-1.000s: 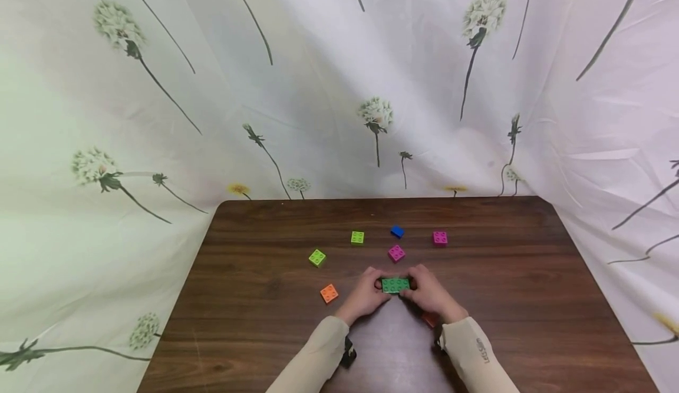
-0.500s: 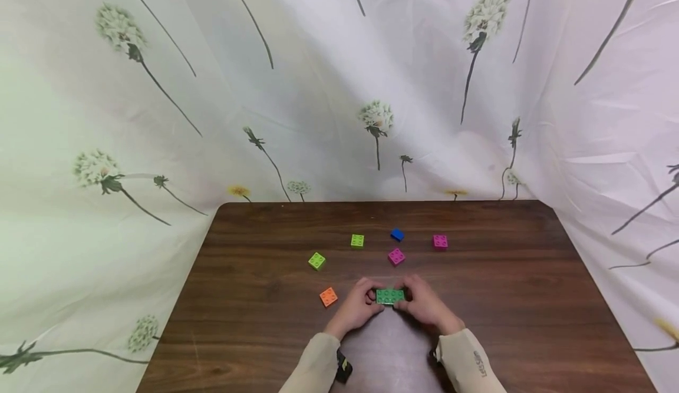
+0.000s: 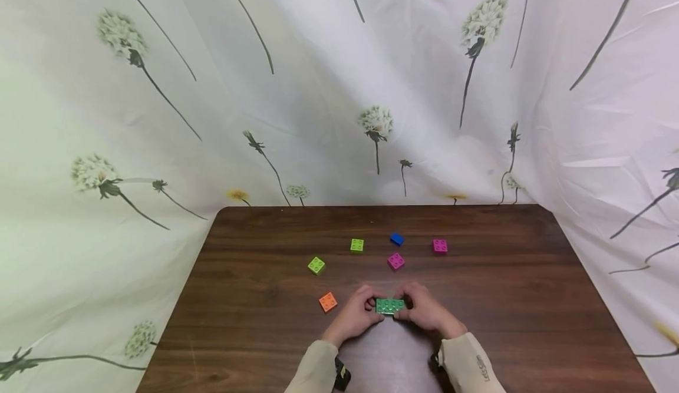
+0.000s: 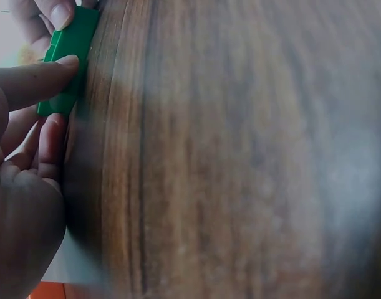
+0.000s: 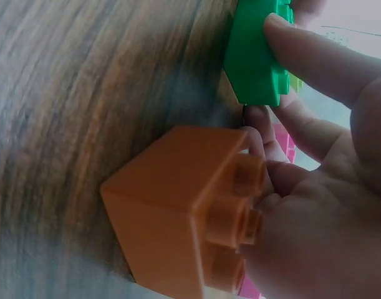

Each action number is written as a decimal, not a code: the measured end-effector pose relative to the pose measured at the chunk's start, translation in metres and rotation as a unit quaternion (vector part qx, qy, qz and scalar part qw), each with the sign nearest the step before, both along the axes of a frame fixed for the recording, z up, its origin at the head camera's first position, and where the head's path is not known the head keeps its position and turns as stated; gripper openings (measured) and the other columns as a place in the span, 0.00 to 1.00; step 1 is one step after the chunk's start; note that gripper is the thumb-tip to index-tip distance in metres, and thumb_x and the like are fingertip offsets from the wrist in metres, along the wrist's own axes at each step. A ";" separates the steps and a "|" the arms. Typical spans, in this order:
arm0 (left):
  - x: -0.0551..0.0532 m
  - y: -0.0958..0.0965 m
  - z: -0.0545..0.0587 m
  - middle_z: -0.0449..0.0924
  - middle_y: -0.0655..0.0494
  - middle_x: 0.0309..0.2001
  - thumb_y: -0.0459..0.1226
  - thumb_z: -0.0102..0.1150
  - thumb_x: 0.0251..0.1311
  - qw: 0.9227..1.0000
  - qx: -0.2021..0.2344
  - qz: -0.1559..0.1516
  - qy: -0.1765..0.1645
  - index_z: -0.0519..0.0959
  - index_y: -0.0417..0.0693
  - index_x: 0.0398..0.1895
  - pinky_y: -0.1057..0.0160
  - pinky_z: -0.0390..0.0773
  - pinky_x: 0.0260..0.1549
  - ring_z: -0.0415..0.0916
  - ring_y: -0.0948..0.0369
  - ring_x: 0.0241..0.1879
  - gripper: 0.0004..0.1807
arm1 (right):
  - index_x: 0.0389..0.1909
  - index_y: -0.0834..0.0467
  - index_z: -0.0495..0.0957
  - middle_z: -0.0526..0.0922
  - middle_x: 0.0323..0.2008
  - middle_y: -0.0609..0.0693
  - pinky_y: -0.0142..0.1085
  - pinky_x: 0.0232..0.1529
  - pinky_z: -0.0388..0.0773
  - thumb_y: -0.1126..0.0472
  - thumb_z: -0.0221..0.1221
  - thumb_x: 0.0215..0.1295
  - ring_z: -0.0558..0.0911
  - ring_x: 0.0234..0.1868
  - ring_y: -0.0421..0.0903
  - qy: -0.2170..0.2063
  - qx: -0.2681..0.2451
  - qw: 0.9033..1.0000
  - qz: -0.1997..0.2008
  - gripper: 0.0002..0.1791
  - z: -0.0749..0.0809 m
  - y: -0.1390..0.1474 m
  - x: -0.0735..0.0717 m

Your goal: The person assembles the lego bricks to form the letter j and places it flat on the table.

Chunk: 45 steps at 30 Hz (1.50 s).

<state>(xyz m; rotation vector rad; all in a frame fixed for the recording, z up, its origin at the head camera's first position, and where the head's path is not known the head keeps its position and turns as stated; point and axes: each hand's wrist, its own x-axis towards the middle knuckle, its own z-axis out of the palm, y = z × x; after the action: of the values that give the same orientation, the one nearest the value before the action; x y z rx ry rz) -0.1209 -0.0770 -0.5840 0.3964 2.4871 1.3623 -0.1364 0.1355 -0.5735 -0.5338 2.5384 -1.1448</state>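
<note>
A green eight-stud toy building brick (image 3: 389, 306) lies studs up, low at the table, between both hands. My left hand (image 3: 351, 316) pinches its left end; in the left wrist view the thumb (image 4: 37, 81) presses the brick's near long side. The right hand (image 3: 428, 314) grips the other end, its thumb (image 5: 327, 59) on the near side in the right wrist view. Close beside that hand stands an orange four-stud brick (image 5: 156, 199), which the right arm hides in the head view.
Another orange brick (image 3: 328, 302) lies left of the hands. Farther back are two lime bricks (image 3: 316, 265), two magenta bricks (image 3: 395, 261) and a blue brick (image 3: 396, 239). A flower-print cloth (image 3: 339, 86) hangs around the dark wooden table (image 3: 239, 299).
Both hands have drawn the green brick a little toward the person and slightly left. The orange brick by the right wrist, partly visible a second ago, is now covered in the head view.
</note>
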 end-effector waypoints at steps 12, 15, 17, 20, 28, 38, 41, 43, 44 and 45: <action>-0.002 -0.001 0.000 0.73 0.61 0.39 0.34 0.70 0.51 1.000 0.000 0.003 -0.011 0.80 0.51 0.48 0.71 0.69 0.38 0.69 0.66 0.38 0.19 | 0.37 0.53 0.78 0.76 0.41 0.48 0.43 0.46 0.67 0.55 0.69 0.53 0.70 0.44 0.47 -0.022 -0.007 1.000 0.010 0.13 0.004 0.004 -0.003; -0.001 0.000 0.000 0.72 0.61 0.38 0.33 0.70 0.50 1.000 0.004 0.002 -0.011 0.80 0.51 0.47 0.71 0.69 0.37 0.69 0.66 0.38 0.19 | 0.40 0.54 0.79 0.76 0.41 0.49 0.40 0.42 0.70 0.54 0.68 0.56 0.72 0.42 0.45 -0.044 -0.023 0.999 0.014 0.13 0.004 0.008 -0.004; 0.000 0.000 0.000 0.72 0.61 0.38 0.32 0.70 0.50 1.000 0.005 0.002 -0.009 0.80 0.50 0.47 0.71 0.69 0.37 0.69 0.66 0.37 0.19 | 0.43 0.55 0.79 0.78 0.40 0.49 0.37 0.39 0.72 0.53 0.65 0.60 0.74 0.39 0.43 -0.054 -0.033 0.998 0.011 0.14 0.004 0.014 -0.004; 0.001 0.001 0.001 0.72 0.60 0.37 0.32 0.70 0.50 1.000 0.005 0.004 -0.007 0.80 0.49 0.48 0.72 0.69 0.36 0.69 0.65 0.37 0.20 | 0.44 0.57 0.79 0.80 0.38 0.48 0.32 0.36 0.74 0.52 0.62 0.63 0.76 0.36 0.39 -0.053 -0.041 0.998 -0.006 0.15 0.003 0.025 -0.004; 0.000 0.001 0.003 0.71 0.59 0.36 0.31 0.71 0.49 1.000 -0.001 0.018 -0.007 0.79 0.48 0.49 0.69 0.67 0.37 0.68 0.63 0.37 0.21 | 0.43 0.53 0.80 0.81 0.38 0.46 0.31 0.37 0.72 0.44 0.63 0.60 0.75 0.37 0.38 -0.040 -0.014 0.996 -0.078 0.19 -0.002 0.065 0.005; 0.000 0.001 0.002 0.72 0.61 0.37 0.32 0.71 0.48 1.000 0.002 0.021 0.003 0.80 0.49 0.48 0.70 0.67 0.36 0.68 0.65 0.36 0.21 | 0.47 0.47 0.79 0.78 0.46 0.44 0.33 0.46 0.67 0.43 0.72 0.46 0.70 0.46 0.42 -0.007 0.000 1.000 -0.019 0.26 -0.004 0.089 0.022; 0.000 0.001 0.002 0.71 0.60 0.36 0.32 0.71 0.48 1.000 0.004 0.021 -0.001 0.80 0.49 0.48 0.71 0.67 0.35 0.68 0.65 0.36 0.21 | 0.49 0.43 0.78 0.76 0.49 0.44 0.35 0.47 0.65 0.42 0.73 0.45 0.67 0.49 0.45 -0.013 0.007 1.000 0.004 0.28 -0.003 0.089 0.022; 0.000 0.000 0.002 0.71 0.60 0.36 0.32 0.71 0.49 1.000 0.005 0.021 -0.003 0.79 0.50 0.48 0.71 0.68 0.34 0.67 0.66 0.35 0.21 | 0.49 0.41 0.78 0.76 0.50 0.44 0.36 0.48 0.64 0.43 0.73 0.44 0.66 0.50 0.46 -0.014 0.009 1.000 0.014 0.28 -0.002 0.089 0.022; 0.000 0.000 0.001 0.71 0.59 0.36 0.32 0.70 0.49 1.000 0.006 0.021 -0.005 0.79 0.50 0.48 0.71 0.68 0.33 0.67 0.66 0.35 0.21 | 0.49 0.41 0.78 0.76 0.50 0.44 0.36 0.48 0.64 0.43 0.73 0.44 0.65 0.50 0.46 -0.013 0.008 1.000 0.018 0.28 -0.002 0.089 0.022; 0.000 0.000 0.001 0.71 0.59 0.36 0.31 0.70 0.49 1.000 0.007 0.021 -0.006 0.79 0.50 0.48 0.71 0.68 0.33 0.67 0.66 0.34 0.21 | 0.49 0.40 0.78 0.75 0.50 0.43 0.36 0.48 0.63 0.44 0.73 0.44 0.65 0.50 0.45 -0.015 0.008 1.000 0.021 0.28 -0.002 0.089 0.022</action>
<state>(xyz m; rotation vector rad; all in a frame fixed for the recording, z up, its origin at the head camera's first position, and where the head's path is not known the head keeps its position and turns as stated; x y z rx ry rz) -0.1213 -0.0768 -0.5829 0.3393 2.4921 1.3951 -0.1143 0.2245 -0.5754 -0.5592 2.4963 -1.1098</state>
